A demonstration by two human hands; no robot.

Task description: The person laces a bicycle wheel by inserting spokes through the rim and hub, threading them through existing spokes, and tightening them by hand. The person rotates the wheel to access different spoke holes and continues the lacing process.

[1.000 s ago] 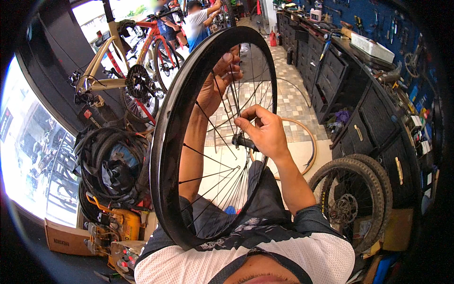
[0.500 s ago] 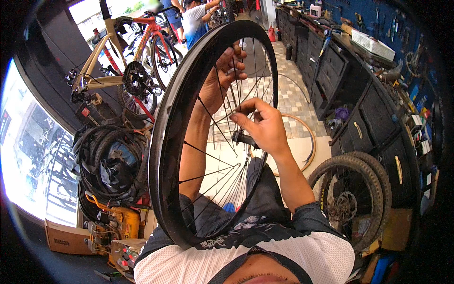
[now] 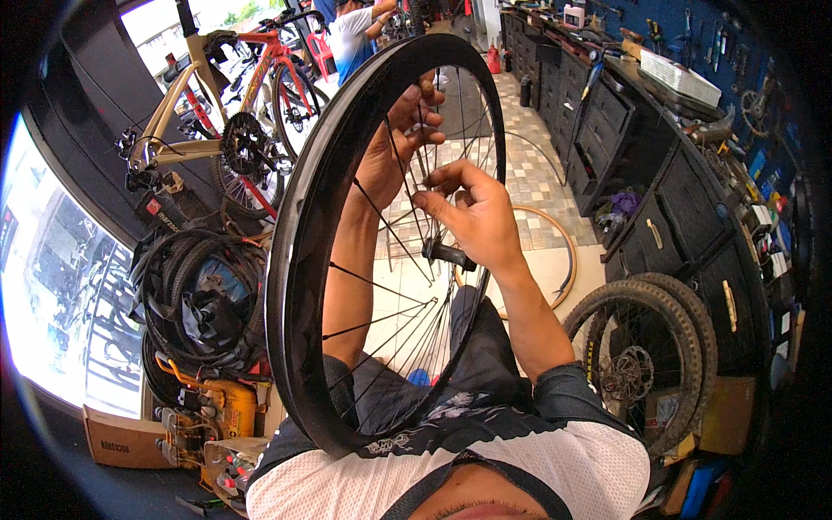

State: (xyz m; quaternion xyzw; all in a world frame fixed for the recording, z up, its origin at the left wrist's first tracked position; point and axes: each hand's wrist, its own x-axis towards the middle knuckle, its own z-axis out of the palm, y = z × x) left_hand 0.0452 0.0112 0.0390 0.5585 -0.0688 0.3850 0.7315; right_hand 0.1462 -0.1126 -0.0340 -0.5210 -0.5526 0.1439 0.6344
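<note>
A black deep-rimmed bicycle wheel (image 3: pixel 293 225) stands tilted in front of me, its lower rim close to my chest. Thin black spokes run from the rim to a black hub (image 3: pixel 451 254). My left hand (image 3: pixel 407 126) reaches in among the upper spokes, with its fingers curled round a spoke near the rim. Just above the hub, my right hand (image 3: pixel 472 212) pinches a spoke between thumb and forefinger, the other fingers folded in. Some lower spokes seem to end loose beside the hub.
Two bikes, one tan (image 3: pixel 178 154) and one red (image 3: pixel 276 54), stand at the left above coiled tyres (image 3: pixel 195 286) and a yellow machine (image 3: pixel 230 407). Knobbly-tyred wheels (image 3: pixel 646 364) lean at the right by black cabinets (image 3: pixel 676 204). A tan-edged tyre (image 3: pixel 568 251) lies on the floor. Another person (image 3: pixel 354 39) works at the back.
The wheel and both hands have shifted slightly left in view. My right hand has risen a little along the spokes, keeping its pinch.
</note>
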